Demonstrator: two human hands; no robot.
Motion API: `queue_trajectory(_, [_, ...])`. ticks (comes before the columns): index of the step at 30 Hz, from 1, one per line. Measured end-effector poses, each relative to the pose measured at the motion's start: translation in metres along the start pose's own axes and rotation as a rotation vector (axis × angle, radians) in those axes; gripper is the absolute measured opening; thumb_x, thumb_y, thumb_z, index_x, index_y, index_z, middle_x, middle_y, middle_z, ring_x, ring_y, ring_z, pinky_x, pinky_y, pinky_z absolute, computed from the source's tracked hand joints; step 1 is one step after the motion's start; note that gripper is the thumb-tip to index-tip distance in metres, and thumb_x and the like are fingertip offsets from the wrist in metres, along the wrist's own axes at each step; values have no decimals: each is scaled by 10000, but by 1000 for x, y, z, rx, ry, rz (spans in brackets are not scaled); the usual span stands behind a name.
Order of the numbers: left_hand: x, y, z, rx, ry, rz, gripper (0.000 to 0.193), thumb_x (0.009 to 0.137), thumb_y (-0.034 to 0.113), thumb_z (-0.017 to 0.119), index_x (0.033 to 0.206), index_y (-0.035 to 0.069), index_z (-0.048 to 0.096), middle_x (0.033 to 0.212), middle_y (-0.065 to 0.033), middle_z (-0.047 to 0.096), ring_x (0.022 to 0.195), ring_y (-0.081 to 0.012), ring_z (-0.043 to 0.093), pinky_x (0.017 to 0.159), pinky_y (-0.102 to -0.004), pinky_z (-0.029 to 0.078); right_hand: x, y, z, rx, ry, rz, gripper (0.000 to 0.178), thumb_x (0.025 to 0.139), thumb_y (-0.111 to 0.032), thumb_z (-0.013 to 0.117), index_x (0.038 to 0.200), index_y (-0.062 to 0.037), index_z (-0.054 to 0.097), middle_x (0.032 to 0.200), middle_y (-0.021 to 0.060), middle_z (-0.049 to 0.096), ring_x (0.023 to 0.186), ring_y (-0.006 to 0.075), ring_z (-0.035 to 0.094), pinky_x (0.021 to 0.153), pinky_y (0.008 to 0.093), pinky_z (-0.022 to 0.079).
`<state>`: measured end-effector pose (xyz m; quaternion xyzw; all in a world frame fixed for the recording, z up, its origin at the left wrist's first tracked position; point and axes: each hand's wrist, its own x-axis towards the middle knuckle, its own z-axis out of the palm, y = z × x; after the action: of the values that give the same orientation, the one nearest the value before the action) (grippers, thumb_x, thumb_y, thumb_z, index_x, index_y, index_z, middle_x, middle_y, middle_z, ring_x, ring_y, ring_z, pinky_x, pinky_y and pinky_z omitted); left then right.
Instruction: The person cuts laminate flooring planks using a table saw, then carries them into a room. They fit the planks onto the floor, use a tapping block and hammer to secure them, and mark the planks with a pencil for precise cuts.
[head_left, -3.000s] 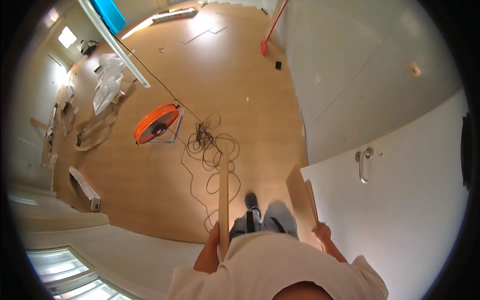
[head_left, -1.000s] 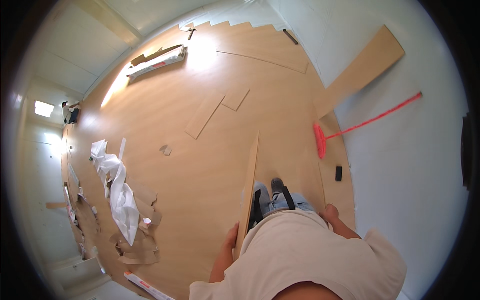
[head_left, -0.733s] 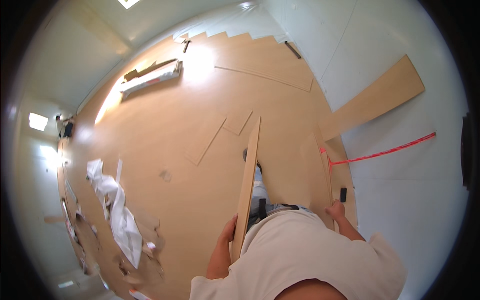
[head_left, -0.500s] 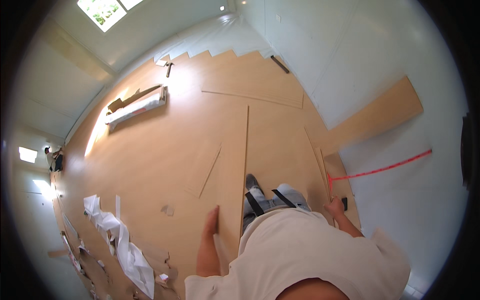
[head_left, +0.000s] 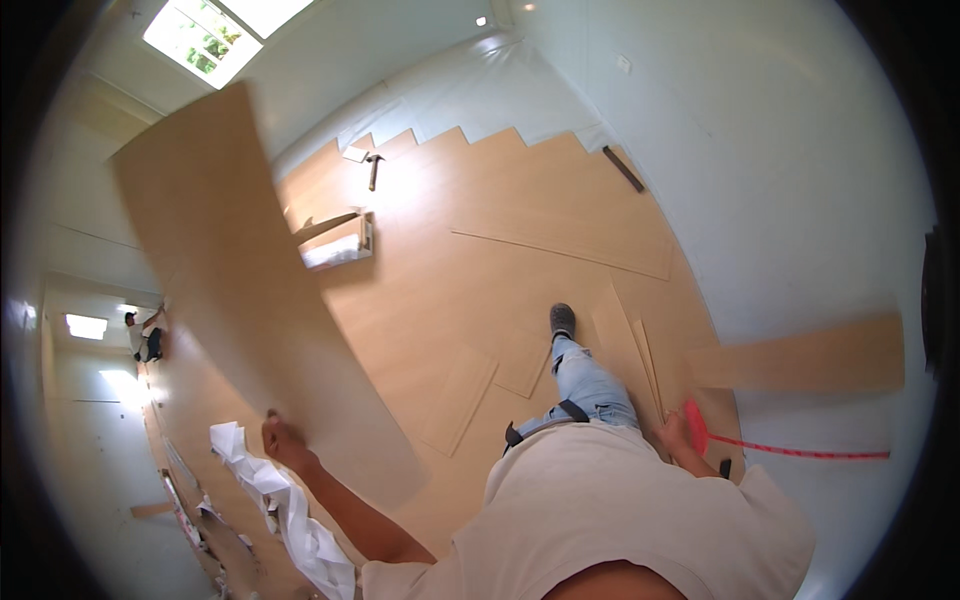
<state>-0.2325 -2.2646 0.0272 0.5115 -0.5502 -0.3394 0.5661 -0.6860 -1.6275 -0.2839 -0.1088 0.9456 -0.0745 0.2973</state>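
Left hand point(head_left: 283, 440) out to the side, fingers closed on the lower edge of a long laminate plank point(head_left: 250, 300). Plank raised off the floor, broad face toward the camera, blurred, running from the hand up and left toward the skylight point(head_left: 215, 30).

Right hand point(head_left: 675, 432) low at the hip, close to the head of a red broom point(head_left: 700, 432); too small and partly hidden to tell whether open, closed or gripping anything. Broom handle stretched right along the foot of the white wall point(head_left: 780, 200).

One leg in pale jeans point(head_left: 590, 385) stepped forward, dark shoe point(head_left: 563, 320) flat on the laid wood floor point(head_left: 520, 240). Stepped edge of the laid boards at the far end, against pale underlay point(head_left: 480, 95).

Loose planks lying on the floor: a long one point(head_left: 560, 245) diagonal ahead, shorter pieces point(head_left: 460, 400) near the leg, narrow strips point(head_left: 635, 350) by the wall. Another plank point(head_left: 800, 355) blurred, leaning at or lying by the wall to the right.

Open carton of boards point(head_left: 335, 242) further off, hammer point(head_left: 372, 172) beyond it. Dark bar point(head_left: 623, 168) at the wall's foot. Crumpled white sheeting point(head_left: 280, 500) under the left arm. Another person point(head_left: 145, 335) far left, small, in a doorway.
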Motion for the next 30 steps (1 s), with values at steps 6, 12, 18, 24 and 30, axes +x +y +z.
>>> queue_trajectory(6, [87, 99, 84, 115, 641, 301, 517, 1065, 375, 464, 1300, -61, 617, 1299, -167, 625, 1184, -285, 606, 1031, -403, 481, 108, -121, -78, -81, -77, -126, 453, 656, -311, 791, 975, -10, 675, 881, 238, 711, 878, 415, 706, 760, 511, 566])
queue_trajectory(12, [143, 104, 221, 189, 737, 93, 594, 1072, 455, 435, 1310, -71, 575, 1317, -191, 599, 1163, -285, 615, 973, -390, 518, 196, -224, -149, -44, -16, -103, 416, 660, -277, 786, 959, -13, 666, 876, 233, 709, 870, 415, 702, 763, 510, 562])
queue_trajectory(18, [208, -20, 323, -367, -117, -214, 356, 945, 81, 657, 1290, 18, 593, 1192, -121, 670, 1020, -193, 675, 844, -343, 586, 287, -325, -187, -20, 22, -89, 382, 685, -266, 762, 950, -11, 657, 890, 236, 705, 873, 424, 693, 775, 508, 557])
queue_trajectory(24, [282, -206, 497, -658, -41, -672, 302, 945, -10, 547, 1233, -102, 559, 1195, -204, 665, 1118, -333, 662, 1006, -473, 578, 367, -438, -222, 63, 115, -54, 403, 690, -269, 764, 971, -3, 653, 884, 247, 696, 873, 434, 682, 778, 507, 554])
queue_trajectory(30, [354, -251, 667, -650, -39, -971, 252, 923, -16, 545, 1152, -118, 565, 1177, -237, 660, 1102, -386, 656, 1024, -524, 556, 413, -522, -277, 195, 197, -13, 405, 703, -270, 771, 993, -12, 655, 869, 244, 688, 839, 439, 675, 756, 518, 545])
